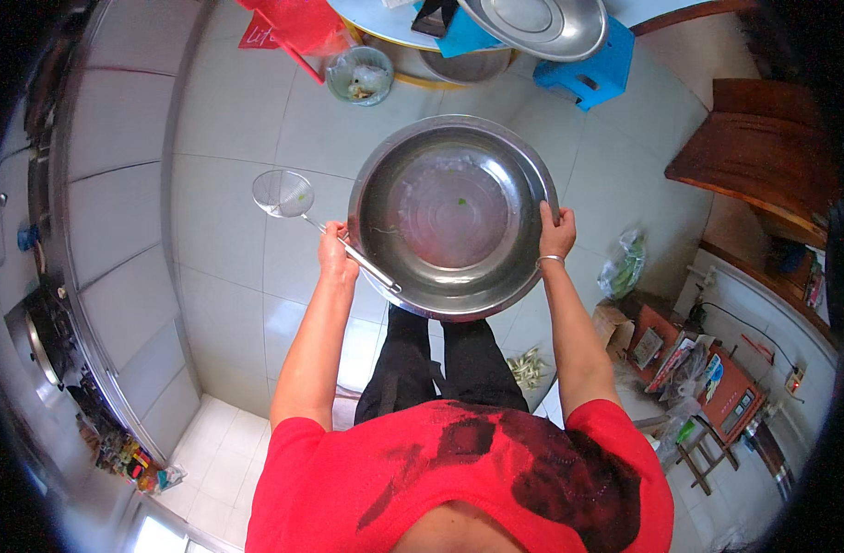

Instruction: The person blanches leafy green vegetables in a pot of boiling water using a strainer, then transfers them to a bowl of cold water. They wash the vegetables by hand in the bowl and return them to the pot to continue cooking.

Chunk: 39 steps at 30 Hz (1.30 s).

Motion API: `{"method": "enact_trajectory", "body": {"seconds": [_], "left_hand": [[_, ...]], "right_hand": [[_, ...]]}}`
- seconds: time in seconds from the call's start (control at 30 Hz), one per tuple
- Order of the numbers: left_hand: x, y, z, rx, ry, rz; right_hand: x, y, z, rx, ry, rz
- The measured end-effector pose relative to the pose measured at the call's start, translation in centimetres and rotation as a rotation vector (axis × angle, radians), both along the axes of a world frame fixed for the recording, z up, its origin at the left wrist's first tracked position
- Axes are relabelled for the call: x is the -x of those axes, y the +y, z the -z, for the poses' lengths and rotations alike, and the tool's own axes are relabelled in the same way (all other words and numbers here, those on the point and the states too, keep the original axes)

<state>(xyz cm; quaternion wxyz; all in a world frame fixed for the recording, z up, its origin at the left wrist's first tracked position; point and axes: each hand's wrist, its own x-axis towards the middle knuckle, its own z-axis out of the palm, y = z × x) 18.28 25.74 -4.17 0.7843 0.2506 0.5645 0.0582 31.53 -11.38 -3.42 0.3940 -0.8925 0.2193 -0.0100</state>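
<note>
Between my two hands is a large round metal basin (pixel 449 276), held over the tiled floor in front of my legs. A small green leaf bit (pixel 462 202) lies inside, near the middle of its bottom. My left hand (pixel 337 254) grips the basin's left rim together with the handle of a wire skimmer (pixel 283 194). The skimmer's mesh head points out to the left with a green bit on it, and its handle end crosses the basin's lower left rim. On the right rim is my right hand (pixel 557 229), thumb on top; its other fingers are partly hidden.
Ahead stand a round table (pixel 387 24) with a metal bowl (pixel 574 34) at its edge, a blue plastic stool (pixel 594 76) and a lined waste bin (pixel 360 77). Cabinets (pixel 121 124) run along the left. On the right are wooden furniture (pixel 753 152) and a bag of green vegetables (pixel 624 266).
</note>
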Motion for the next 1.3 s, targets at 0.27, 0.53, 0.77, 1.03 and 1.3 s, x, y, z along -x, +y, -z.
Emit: {"method": "enact_trajectory", "body": {"seconds": [0.27,0.53,0.77,1.03,1.3], "left_hand": [[-0.9,-0.3,-0.3,-0.053,0.068,0.025],[0.8,0.7,0.8,-0.050,0.083,0.151],[1.2,0.2,-2.0,-0.142,0.159,0.234],[1.8,0.6,-7.4,-0.147,-0.033,0.263],[-1.7,-0.3,-14.9,-0.046,-0.443,0.583]], "right_hand": [[-0.6,0.1,1.5,-0.028,0.026,0.001],[0.1,-1.8,2.8,-0.087,0.048,-0.147],[-0.3,-2.9,1.5,-0.084,0.223,-0.336],[-0.2,-1.1,0.0,0.204,-0.140,-0.293],[6.2,18.0,-13.6,-1.003,0.648,-0.623]]}}
